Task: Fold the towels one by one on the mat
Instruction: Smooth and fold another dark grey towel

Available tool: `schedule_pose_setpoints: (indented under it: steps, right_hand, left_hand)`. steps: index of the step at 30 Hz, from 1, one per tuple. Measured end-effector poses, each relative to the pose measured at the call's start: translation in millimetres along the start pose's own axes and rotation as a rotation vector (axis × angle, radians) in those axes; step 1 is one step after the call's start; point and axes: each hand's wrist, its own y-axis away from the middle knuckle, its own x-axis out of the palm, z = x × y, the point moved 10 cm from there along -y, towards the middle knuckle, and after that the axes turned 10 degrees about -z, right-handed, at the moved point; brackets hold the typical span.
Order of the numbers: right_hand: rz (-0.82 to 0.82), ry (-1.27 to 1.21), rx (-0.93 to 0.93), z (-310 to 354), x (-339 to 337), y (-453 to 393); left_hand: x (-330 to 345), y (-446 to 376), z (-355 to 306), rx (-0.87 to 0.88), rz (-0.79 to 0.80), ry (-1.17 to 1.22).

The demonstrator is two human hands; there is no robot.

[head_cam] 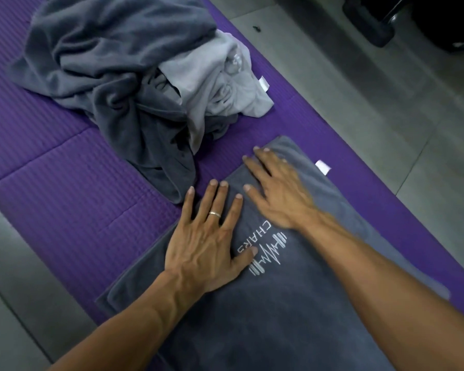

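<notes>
A dark grey towel (292,303) with white embroidered lettering lies flat on the purple mat (65,204), a white tag at its far right edge. My left hand (206,239), wearing a ring, rests palm down on the towel's left part with fingers spread. My right hand (276,188) lies flat on the towel's far end, fingers apart and slightly blurred. Beyond them sits a crumpled pile of towels (105,76), mostly dark grey, with a light grey towel (220,84) bunched on its right side.
Grey floor tiles (386,116) border the mat on the right and at the lower left. A dark object with a round base (413,20) stands on the floor at the top right. A small dark speck lies on the tiles near the mat's far edge.
</notes>
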Motion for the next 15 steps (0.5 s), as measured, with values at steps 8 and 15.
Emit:
schedule_pose_setpoints:
  steps: [8, 15]
  right_hand:
    - [-0.161, -0.13, 0.265, -15.6, -20.2, -13.3]
    - [-0.284, -0.267, 0.591, -69.1, -11.3, 152.0]
  left_hand:
    - [-9.4, -0.6, -8.9, 0.067, -0.03, -0.002]
    - [15.6, -44.3, -116.0, 0.337, -0.012, 0.224]
